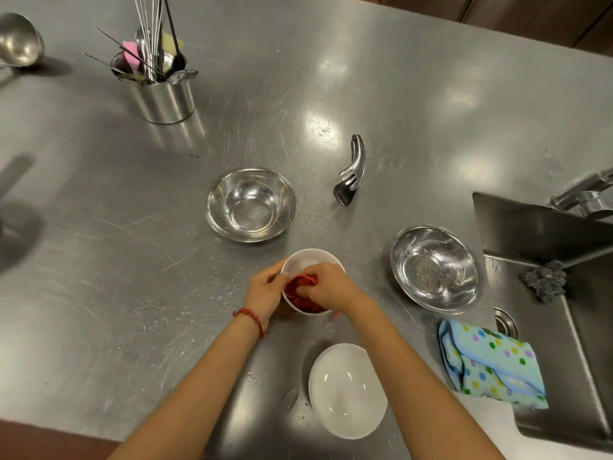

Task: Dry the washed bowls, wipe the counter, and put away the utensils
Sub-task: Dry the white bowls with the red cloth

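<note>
Drying step: left hand [265,290] grips the white bowl [310,260] rim; right hand [326,285] clutches the red cloth [300,283] inside it. Next, judged: the steel bowl [250,204] beyond.

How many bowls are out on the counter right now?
4. A steel bowl at centre, a second steel bowl beside the sink, a small white bowl being wiped in the hands, and a white bowl nearest the person.

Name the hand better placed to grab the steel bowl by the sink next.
Right hand: the steel bowl beside the sink lies on its side; the left hand would cross over.
</note>
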`<action>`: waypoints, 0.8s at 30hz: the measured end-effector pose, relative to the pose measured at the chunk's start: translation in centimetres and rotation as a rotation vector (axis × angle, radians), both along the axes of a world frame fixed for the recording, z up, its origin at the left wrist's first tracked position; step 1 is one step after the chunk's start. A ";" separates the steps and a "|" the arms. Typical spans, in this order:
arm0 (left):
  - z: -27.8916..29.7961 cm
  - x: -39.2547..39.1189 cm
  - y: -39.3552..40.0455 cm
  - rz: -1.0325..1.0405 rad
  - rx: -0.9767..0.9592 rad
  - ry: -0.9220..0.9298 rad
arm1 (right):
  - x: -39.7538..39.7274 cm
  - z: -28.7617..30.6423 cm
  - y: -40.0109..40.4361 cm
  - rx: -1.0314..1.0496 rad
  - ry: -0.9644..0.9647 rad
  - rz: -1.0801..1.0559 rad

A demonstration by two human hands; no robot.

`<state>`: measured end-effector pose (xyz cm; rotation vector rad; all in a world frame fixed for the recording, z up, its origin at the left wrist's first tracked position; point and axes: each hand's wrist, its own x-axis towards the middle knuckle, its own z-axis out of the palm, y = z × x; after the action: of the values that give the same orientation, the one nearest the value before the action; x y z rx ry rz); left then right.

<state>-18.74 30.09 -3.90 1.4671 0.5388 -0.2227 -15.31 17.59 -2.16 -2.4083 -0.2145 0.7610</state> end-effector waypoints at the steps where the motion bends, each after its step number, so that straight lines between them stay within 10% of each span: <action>1: 0.2 0.1 0.1 -0.007 0.002 0.011 | 0.2 0.1 -0.2 -0.005 0.020 0.017; 10: -0.4 -2.3 -1.4 0.153 -0.074 0.122 | -1.0 -0.2 0.8 0.057 -0.206 -0.172; 19: -0.2 -1.3 -0.4 0.080 -0.013 0.149 | -0.8 1.1 -0.4 0.104 -0.041 -0.071; 24: 0.9 0.0 0.8 -0.003 0.409 -0.045 | -2.3 2.6 -2.7 0.406 -0.069 -0.414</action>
<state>-18.76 30.88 -3.00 1.8645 0.5680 -0.0828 -17.57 14.90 0.48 -1.9985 0.0966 0.3983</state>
